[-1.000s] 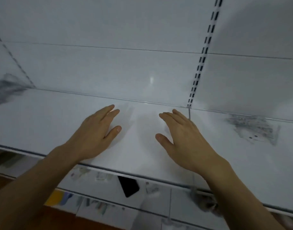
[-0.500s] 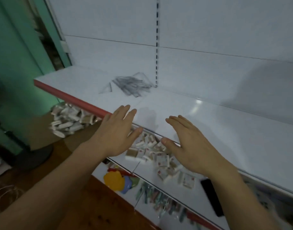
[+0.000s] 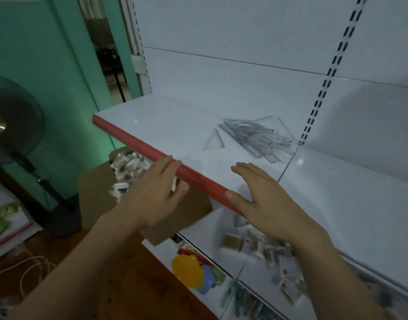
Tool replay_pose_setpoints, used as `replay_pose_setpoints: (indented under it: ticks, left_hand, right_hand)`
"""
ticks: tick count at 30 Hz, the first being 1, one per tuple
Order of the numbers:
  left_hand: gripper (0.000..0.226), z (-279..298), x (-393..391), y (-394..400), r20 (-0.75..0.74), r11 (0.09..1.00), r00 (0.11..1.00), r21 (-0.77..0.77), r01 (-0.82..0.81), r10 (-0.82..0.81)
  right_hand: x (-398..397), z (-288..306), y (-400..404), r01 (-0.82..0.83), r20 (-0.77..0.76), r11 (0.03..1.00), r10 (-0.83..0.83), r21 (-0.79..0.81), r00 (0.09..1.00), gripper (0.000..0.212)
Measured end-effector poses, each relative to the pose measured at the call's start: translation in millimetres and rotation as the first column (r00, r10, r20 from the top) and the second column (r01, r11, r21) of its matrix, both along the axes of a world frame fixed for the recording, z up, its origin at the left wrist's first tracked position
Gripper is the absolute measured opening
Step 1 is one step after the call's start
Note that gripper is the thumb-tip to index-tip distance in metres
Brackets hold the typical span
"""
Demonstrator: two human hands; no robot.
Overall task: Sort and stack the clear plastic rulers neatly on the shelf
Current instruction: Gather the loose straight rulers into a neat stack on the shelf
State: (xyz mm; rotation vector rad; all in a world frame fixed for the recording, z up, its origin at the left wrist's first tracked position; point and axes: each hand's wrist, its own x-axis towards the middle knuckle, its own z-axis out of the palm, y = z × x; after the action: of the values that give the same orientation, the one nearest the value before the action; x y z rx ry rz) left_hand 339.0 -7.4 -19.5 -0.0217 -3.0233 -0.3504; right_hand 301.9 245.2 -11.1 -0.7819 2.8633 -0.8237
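Rulers (image 3: 258, 137) heaped, long axes toward front-right, both hands (image 3: 156, 192) spread, empty.

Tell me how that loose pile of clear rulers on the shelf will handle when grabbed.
The clear rulers look thin and flat, so probably light and stiff. They lie crisscrossed on the glossy shelf, so a push would likely slide and scatter them. Flat pieces like the separate triangle may be hard to lift off it.
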Motion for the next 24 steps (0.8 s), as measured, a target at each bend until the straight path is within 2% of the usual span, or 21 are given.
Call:
replay_pose_setpoints:
  ticks: [6, 11, 14, 18, 24]
  left_hand:
    - [0.066, -3, -65, -52, 0.049, 0.997, 0.996, 0.036, 0.068, -0.070]
    - [0.060, -10, -126, -81, 0.006, 0.980, 0.981, 0.054, 0.192, -0.193]
    - [0.060, -12, -170, -84, 0.014, 0.946, 0.947, 0.028, 0.322, -0.322]
    - [0.052, -11, -230, -88, 0.012, 0.892, 0.892, 0.010, 0.452, -0.452]
    - [0.051, -9, -299, -83, 0.034, 0.772, 0.771, 0.020, 0.635, -0.635]
  right_hand:
    - [-65, 0, -68, 0.094, 0.043, 0.994, -0.092, -0.046, 0.995, 0.062]
    - [-105, 1, -102, 0.218, 0.059, 0.975, -0.220, 0.044, 0.974, 0.061]
    - [-124, -1, -115, 0.384, 0.024, 0.911, -0.391, 0.154, 0.920, 0.057]
    - [-152, -5, -136, 0.524, 0.033, 0.791, -0.561, 0.315, 0.827, 0.076]
    - [-178, 5, -146, 0.621, 0.161, 0.725, -0.679, 0.297, 0.716, 0.076]
